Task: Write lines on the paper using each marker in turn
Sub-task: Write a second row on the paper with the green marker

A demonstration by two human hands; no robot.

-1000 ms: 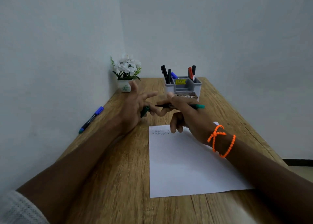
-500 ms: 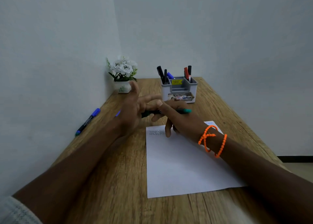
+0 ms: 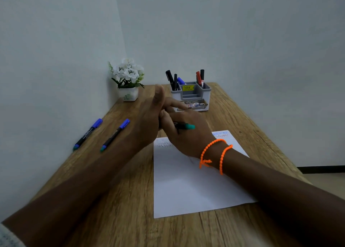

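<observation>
My right hand [image 3: 188,134] grips a black marker [image 3: 183,125] with a green end, held level above the top edge of the white paper [image 3: 186,187]. My left hand [image 3: 149,119] is pressed against the right hand's fingers at the marker's front end. Its thumb and index finger are straight; its other fingers and the marker's front end are hidden. Faint zigzag lines [image 3: 164,145] mark the paper's top left, and blue ones [image 3: 220,134] its top right. Two blue-capped markers [image 3: 87,133] [image 3: 114,134] lie on the table to the left.
A grey organizer [image 3: 190,97] with black, blue and red markers stands at the back of the wooden table [image 3: 115,200]. A white flower pot [image 3: 128,95] sits in the back left corner. Walls close off the left and back sides.
My hands have come together: the marker's front end went into my left hand. The green cap seen in my left hand earlier is out of sight. A second blue-capped marker now shows.
</observation>
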